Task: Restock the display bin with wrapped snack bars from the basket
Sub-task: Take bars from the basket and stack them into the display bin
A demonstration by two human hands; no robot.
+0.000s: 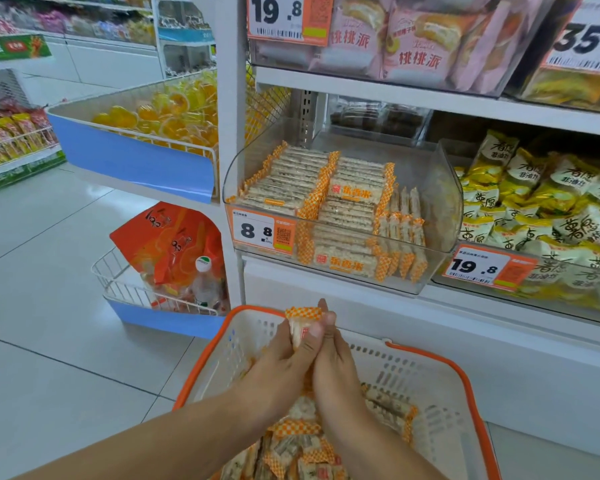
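Loose snack bars [302,452] fill the near end of our white basket [440,420] with its orange rim. Above it our left hand [284,362] and right hand [333,365] press together, fingers curled round a small bundle of bars [300,323]. We should square the bundle, lift it level, and slot it on edge into the gap at the right of the bin [444,202], a clear curved plastic tub on the shelf beyond. Wrappers look crinkly and slippery, so grip firmly.

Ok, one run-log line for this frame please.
phase: pickup | left hand + right hand: gripping snack bars over basket | display bin: right side unfilled
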